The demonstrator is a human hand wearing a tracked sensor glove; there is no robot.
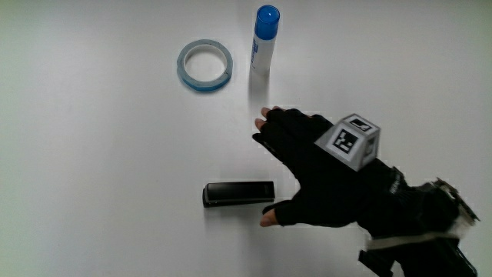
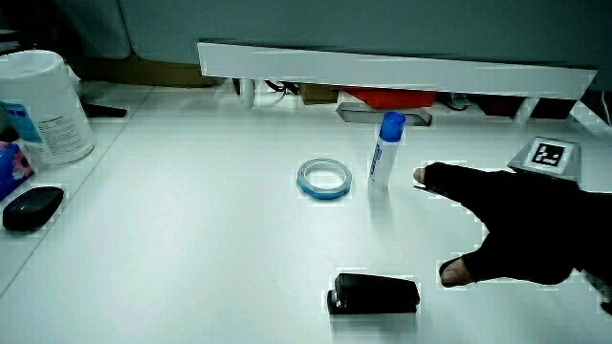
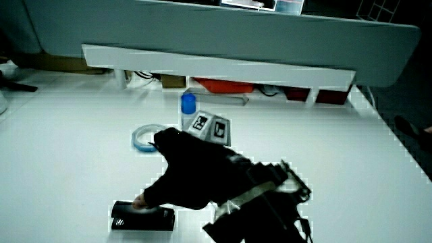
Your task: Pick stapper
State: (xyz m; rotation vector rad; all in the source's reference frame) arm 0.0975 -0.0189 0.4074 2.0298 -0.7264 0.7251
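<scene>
The black stapler point(image 1: 238, 193) lies flat on the white table, nearer to the person than the tape ring and the glue stick. It shows in both side views point(image 2: 375, 293) point(image 3: 143, 217). The gloved hand point(image 1: 304, 181) is just beside the stapler, low over the table, with its fingers spread and holding nothing. Its thumb tip point(image 1: 267, 219) is at the stapler's end; in a side view point(image 3: 140, 200) the thumb looks to be at the stapler's top. The other fingertips point(image 1: 263, 121) point toward the glue stick. The patterned cube point(image 1: 350, 141) sits on the back of the hand point(image 2: 497, 229).
A blue tape ring point(image 1: 204, 66) and an upright blue-capped glue stick point(image 1: 264, 38) stand farther from the person than the stapler. In a side view a white canister point(image 2: 43, 105) and a black mouse point(image 2: 32, 207) sit at the table's edge. A low white partition point(image 2: 382, 67) bounds the table.
</scene>
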